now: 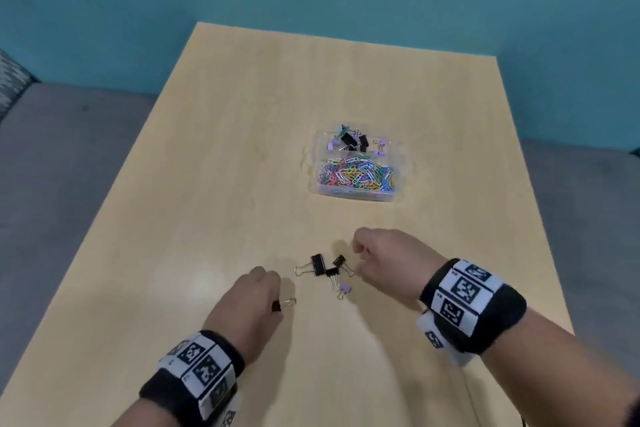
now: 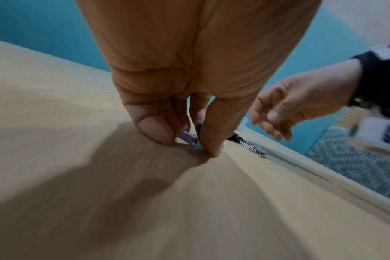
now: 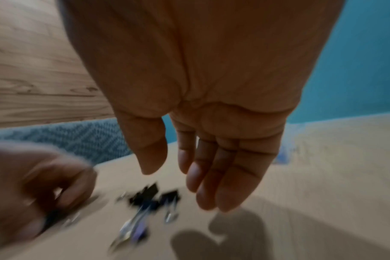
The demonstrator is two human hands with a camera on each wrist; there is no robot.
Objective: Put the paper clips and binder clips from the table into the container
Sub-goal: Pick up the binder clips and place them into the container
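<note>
Near the table's front, my left hand (image 1: 277, 302) pinches a small black binder clip (image 1: 277, 306) whose wire handle sticks out to the right. In the left wrist view the left hand (image 2: 189, 146) presses down on the table, and a purple clip (image 2: 187, 137) also shows between thumb and finger. Just right of it lie three black binder clips (image 1: 317, 264) and one purple binder clip (image 1: 344, 288). My right hand (image 1: 358, 258) hovers over their right side with loose, empty fingers (image 3: 203, 177). The clear container (image 1: 398, 163) sits farther back.
The container's near compartment holds several coloured paper clips (image 1: 356, 173), and its far one holds binder clips (image 1: 353, 140). The wooden table (image 1: 207, 184) has bare surface around the hands. A teal wall stands behind, and grey floor lies on both sides.
</note>
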